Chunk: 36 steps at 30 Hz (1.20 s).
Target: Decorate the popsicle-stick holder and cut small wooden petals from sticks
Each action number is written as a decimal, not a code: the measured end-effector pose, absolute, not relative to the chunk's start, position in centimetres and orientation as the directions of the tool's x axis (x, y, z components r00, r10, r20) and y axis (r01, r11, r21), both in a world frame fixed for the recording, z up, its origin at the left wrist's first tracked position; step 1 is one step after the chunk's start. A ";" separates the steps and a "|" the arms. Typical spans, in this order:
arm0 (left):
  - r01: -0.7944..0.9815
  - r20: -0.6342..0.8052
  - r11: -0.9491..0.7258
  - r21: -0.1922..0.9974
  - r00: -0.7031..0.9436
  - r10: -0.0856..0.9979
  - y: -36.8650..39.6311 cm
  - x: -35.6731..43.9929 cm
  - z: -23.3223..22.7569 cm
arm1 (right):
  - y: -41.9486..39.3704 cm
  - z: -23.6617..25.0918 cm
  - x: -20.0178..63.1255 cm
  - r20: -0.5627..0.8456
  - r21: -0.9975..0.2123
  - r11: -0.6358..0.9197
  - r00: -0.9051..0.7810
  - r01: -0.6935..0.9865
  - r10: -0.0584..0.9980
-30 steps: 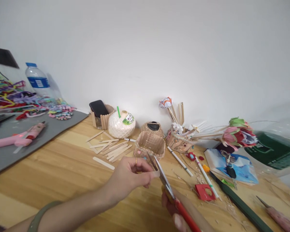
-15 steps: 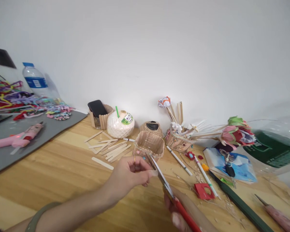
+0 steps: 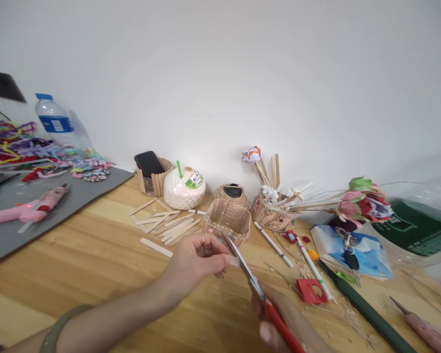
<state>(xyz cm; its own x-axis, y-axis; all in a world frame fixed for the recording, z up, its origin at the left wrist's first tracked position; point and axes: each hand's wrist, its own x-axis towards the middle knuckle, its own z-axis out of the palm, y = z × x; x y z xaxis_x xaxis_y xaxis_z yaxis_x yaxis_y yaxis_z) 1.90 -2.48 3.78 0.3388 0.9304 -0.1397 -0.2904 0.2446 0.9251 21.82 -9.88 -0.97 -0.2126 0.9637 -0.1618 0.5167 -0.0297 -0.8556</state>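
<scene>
Where the gray mat ends, its slanting edge marks the left boundary of the visible wood surface of the desk. The wall bounds the working area at the rear. Between the mat edge and the left forearm, an open stretch of wood gives lateral room. Forward of the hands, room is limited: the small box stands just beyond the blade tips, and the loose craft sticks lie to its left, near the left hand. On the right side, the red paper piece, the white stick with green bands and the long dark green tool narrow the space beside the right hand.

The left grip is closed, with thumb and fingers pinching a small pale piece at the fingertips. The right grip is closed around the red handles of the scissors. The blades point forward and left, with their tips slightly parted. The pale piece projects from the left fingertips toward the blades and lies at their left side, ahead of the right grip; contact with the blades cannot be determined.
</scene>
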 end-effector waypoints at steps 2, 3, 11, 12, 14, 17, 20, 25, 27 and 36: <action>-0.293 -0.143 0.248 0.923 0.337 0.930 -2.5 1.9 3.8 | -9.8 -0.4 21.6 -0.175 -0.857 -0.054 -0.191 0.513 0.966; -0.295 -0.142 0.247 0.923 0.336 0.931 -2.5 1.9 3.8 | -9.8 -0.2 21.6 -0.182 -0.857 -0.066 -0.180 0.511 0.967; -0.317 -0.128 0.236 0.919 0.324 0.937 -2.3 1.9 3.6 | -9.6 -0.1 21.6 -0.248 -0.834 -0.126 -0.160 0.537 0.955; -0.318 -0.126 0.233 0.919 0.322 0.938 -2.3 1.9 3.5 | -9.6 -0.1 21.6 -0.250 -0.827 -0.130 -0.151 0.547 0.956; -0.317 -0.128 0.233 0.919 0.318 0.939 -2.2 1.8 3.4 | -9.6 0.0 21.5 -0.257 -0.810 -0.145 -0.122 0.569 0.959; -0.315 -0.132 0.234 0.920 0.313 0.940 -2.3 1.7 3.3 | -9.8 0.1 21.3 -0.278 -0.795 -0.165 -0.108 0.584 0.955; -0.319 -0.129 0.233 0.919 0.317 0.940 -2.3 1.6 3.2 | -9.7 0.5 21.2 -0.289 -0.797 -0.158 -0.139 0.583 0.947; -0.331 -0.132 0.245 0.911 0.329 0.935 -2.3 1.7 3.2 | -9.4 0.7 21.2 -0.275 -0.787 -0.125 -0.162 0.604 0.948; -0.335 -0.136 0.250 0.908 0.328 0.935 -2.2 1.7 3.2 | -9.3 0.7 21.2 -0.268 -0.797 -0.124 -0.162 0.591 0.950; -0.356 -0.127 0.239 0.903 0.311 0.942 -2.0 1.5 3.0 | -8.3 1.0 20.7 -0.153 -0.891 0.003 -0.306 0.453 0.940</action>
